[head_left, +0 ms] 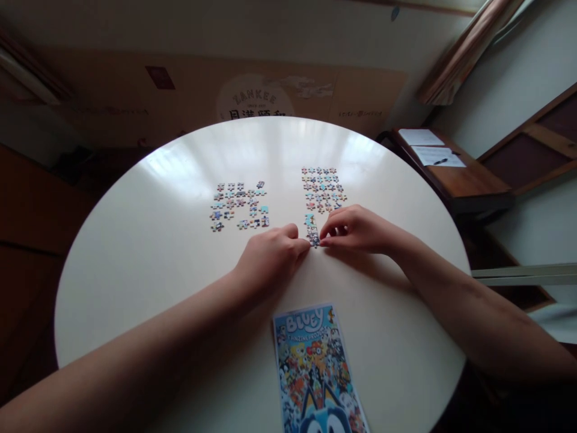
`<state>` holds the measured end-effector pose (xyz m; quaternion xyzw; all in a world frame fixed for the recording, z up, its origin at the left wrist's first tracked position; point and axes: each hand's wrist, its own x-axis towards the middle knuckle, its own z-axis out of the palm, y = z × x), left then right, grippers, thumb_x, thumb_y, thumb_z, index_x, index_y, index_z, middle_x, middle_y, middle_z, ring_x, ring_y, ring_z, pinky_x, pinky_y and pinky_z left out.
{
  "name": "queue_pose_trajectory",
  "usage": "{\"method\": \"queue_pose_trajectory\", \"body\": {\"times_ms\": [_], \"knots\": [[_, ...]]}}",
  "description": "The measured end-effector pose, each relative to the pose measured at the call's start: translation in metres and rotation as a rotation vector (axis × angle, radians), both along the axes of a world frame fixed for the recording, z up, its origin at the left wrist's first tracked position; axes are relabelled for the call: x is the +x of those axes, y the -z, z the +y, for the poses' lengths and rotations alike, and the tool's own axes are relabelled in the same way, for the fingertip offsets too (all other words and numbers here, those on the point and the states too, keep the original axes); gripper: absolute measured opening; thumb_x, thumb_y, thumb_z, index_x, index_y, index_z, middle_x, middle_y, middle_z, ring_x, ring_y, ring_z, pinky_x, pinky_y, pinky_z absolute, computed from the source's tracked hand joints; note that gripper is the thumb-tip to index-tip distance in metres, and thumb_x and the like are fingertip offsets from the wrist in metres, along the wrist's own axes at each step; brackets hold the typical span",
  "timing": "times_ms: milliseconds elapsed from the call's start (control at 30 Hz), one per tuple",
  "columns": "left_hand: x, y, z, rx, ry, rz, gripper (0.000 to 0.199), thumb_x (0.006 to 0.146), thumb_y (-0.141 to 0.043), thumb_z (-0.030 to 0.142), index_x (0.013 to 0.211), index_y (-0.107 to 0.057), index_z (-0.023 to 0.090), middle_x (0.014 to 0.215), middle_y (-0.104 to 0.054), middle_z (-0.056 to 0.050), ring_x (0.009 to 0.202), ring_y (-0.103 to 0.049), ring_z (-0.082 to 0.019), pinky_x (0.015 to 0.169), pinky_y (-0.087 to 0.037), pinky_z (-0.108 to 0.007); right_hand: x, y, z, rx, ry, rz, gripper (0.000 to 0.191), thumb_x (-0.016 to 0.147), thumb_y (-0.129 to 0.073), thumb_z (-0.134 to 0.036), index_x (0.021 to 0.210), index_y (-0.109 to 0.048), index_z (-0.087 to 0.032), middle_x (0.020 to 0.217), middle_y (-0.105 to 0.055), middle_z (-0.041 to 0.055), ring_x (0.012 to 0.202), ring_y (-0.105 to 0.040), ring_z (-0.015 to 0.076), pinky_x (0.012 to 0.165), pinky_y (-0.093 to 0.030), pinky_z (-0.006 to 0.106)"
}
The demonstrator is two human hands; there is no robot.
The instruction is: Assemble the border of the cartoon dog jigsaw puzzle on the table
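Observation:
A short column of joined jigsaw pieces (311,227) lies on the white round table (180,288), between my hands. My left hand (273,249) rests at the column's lower left, index fingertip against its edge and the other fingers curled in. From the right, my right hand (349,227) pinches at the bottom of the column, thumb and fingers close together on a small jigsaw piece there, mostly covered by the fingertips. Loose jigsaw pieces (321,187) sit in rows just beyond my right hand. A second group of pieces (241,202) is spread out farther left.
A colourful "Bluey" picture sheet (315,367) lies at the table's near edge. To the right, a wooden side table (469,177) holds papers (428,155) and a pen (440,161). A printed cardboard panel (193,102) stands behind the round table.

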<state>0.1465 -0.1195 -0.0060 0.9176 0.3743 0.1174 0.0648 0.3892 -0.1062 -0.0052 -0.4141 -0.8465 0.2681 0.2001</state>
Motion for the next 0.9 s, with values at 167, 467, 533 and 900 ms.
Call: {"method": "queue_pose_trajectory", "body": {"times_ms": [167,467,533,900], "knots": [[0.0018,-0.0028,-0.0021,0.054,0.033,0.099,0.018,0.091,-0.058,0.023,0.087,-0.075,0.023,0.083,-0.066,-0.004,0.072,-0.059,-0.019,0.054,-0.027,-0.03,-0.001,-0.0005,-0.0013,-0.003,0.023,-0.021,0.014,0.084,-0.077,-0.032,0.09,-0.079,-0.021,0.075,-0.068,0.0007,0.066,-0.056,0.012,0.062,-0.042,0.026],[-0.0022,-0.003,0.0004,0.041,0.058,0.094,0.021,0.093,-0.057,0.023,0.092,-0.077,0.026,0.087,-0.07,-0.003,0.075,-0.061,-0.02,0.055,-0.031,-0.029,-0.0024,0.0005,-0.0019,0.012,0.035,-0.023,0.012,0.084,-0.076,-0.031,0.088,-0.079,-0.02,0.074,-0.067,0.0004,0.066,-0.055,0.0115,0.062,-0.04,0.026],[-0.0028,-0.0029,0.0006,0.039,0.056,0.084,0.02,0.093,-0.058,0.023,0.093,-0.078,0.026,0.087,-0.07,-0.003,0.076,-0.062,-0.02,0.056,-0.033,-0.03,-0.0027,0.0004,-0.0017,0.013,0.032,-0.022,0.011,0.084,-0.076,-0.03,0.089,-0.078,-0.02,0.075,-0.067,0.0004,0.067,-0.056,0.0116,0.063,-0.041,0.026],[-0.0061,-0.0029,0.0019,0.024,0.057,0.071,0.019,0.091,-0.061,0.021,0.096,-0.078,0.029,0.085,-0.07,-0.002,0.076,-0.062,-0.019,0.06,-0.042,-0.029,0.0006,-0.004,-0.0009,0.008,-0.003,-0.033,0.008,0.085,-0.07,-0.019,0.088,-0.077,-0.019,0.078,-0.069,0.0004,0.069,-0.06,0.0116,0.065,-0.045,0.025]]}}
